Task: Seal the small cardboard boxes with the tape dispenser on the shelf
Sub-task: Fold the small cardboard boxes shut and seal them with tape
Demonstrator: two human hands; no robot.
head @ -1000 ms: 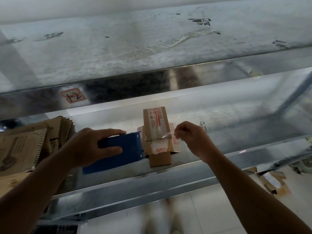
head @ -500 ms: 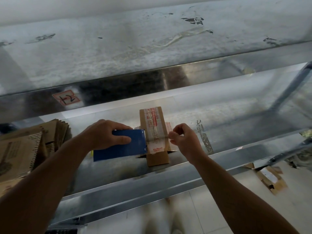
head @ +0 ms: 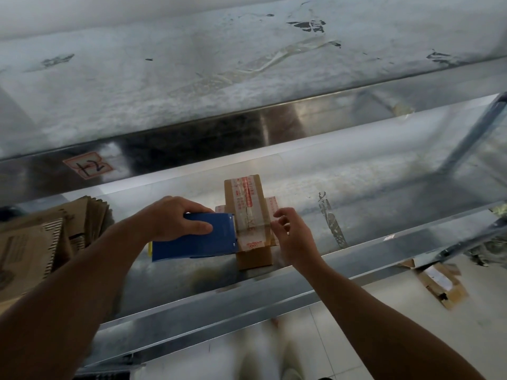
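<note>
A small brown cardboard box [head: 253, 257] lies on the metal shelf [head: 384, 215], with printed red-and-white tape along its top and a clear tape strip across it. My left hand [head: 175, 218] grips the blue tape dispenser [head: 197, 242], whose front edge is pressed against the box's left side. My right hand [head: 290, 234] is at the box's right side, its fingertips at the end of the tape strip, the fingers loosely bent and spread. The dispenser's roll is hidden.
A stack of flattened cardboard boxes [head: 46, 239] leans at the shelf's left. An upper shelf [head: 247, 78] overhangs close above. A torn box [head: 439, 283] lies on the tiled floor at the right. A shelf upright [head: 472, 133] rises at the right.
The dispenser has dropped flat against the box's left side and the tape now lies across the top. My right hand's fingers have loosened from a pinch on the tape end.
</note>
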